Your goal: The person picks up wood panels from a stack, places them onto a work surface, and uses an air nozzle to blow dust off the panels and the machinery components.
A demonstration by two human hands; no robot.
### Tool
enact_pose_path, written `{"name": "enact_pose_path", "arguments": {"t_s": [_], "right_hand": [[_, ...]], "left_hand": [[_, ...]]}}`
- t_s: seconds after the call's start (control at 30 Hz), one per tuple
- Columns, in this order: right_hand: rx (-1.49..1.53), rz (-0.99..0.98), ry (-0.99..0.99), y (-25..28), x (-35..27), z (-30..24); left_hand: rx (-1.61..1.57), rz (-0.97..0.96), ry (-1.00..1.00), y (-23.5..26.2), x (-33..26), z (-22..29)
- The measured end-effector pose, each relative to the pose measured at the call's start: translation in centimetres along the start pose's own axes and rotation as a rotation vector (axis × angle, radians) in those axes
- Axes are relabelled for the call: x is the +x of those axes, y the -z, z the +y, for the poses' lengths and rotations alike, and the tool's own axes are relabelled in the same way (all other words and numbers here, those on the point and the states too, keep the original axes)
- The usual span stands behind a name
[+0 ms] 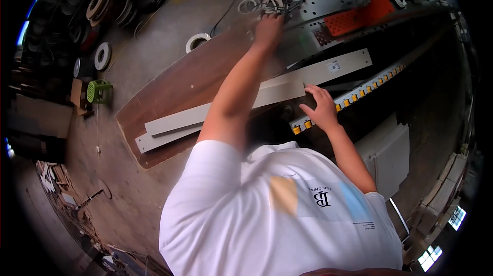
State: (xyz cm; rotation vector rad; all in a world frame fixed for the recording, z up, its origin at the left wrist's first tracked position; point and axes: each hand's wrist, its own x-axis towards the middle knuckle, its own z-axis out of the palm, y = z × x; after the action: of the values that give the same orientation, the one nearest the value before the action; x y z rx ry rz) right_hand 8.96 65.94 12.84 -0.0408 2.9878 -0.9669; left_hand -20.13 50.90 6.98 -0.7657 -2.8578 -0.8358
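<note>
Reaches twelve o'clock with left hand (268, 29) at white coils (269, 2); can't tell grip. Holds right hand (323, 109) half-open, empty, at three, beside end of white boards (280, 94) spanning nine to two, partly behind forearm (238, 85). Leaves floor (149, 55) open at ten.

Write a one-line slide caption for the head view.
Left hand near white coils, right hand by the end of a pale board, beside a rail with yellow pieces.
</note>
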Motion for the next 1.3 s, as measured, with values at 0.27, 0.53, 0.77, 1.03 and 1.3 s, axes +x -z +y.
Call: {"name": "enact_pose_path", "arguments": {"t_s": [0.27,0.53,0.77,1.03,1.3], "right_hand": [[0.028,-0.109,-0.074,-2.2,3.5,1.0],[-0.038,-0.204,-0.028,-3.3,4.6,-0.7],[-0.064,-0.229,-0.076,-3.9,5.2,-0.6],[-0.037,-0.156,-0.146,-5.3,5.1,0.0],[-0.039,-0.141,-0.148,-5.6,5.0,0.4]], "left_hand": [[-1.619,0.045,0.585,13.8,-20.4,0.4],[-1.008,0.660,1.042,21.9,-46.3,-11.8],[0.004,0.521,1.126,27.0,-55.0,-22.2],[0.070,0.277,1.190,29.4,-53.0,-24.8],[0.130,0.286,1.171,28.8,-52.7,-24.0]]}}
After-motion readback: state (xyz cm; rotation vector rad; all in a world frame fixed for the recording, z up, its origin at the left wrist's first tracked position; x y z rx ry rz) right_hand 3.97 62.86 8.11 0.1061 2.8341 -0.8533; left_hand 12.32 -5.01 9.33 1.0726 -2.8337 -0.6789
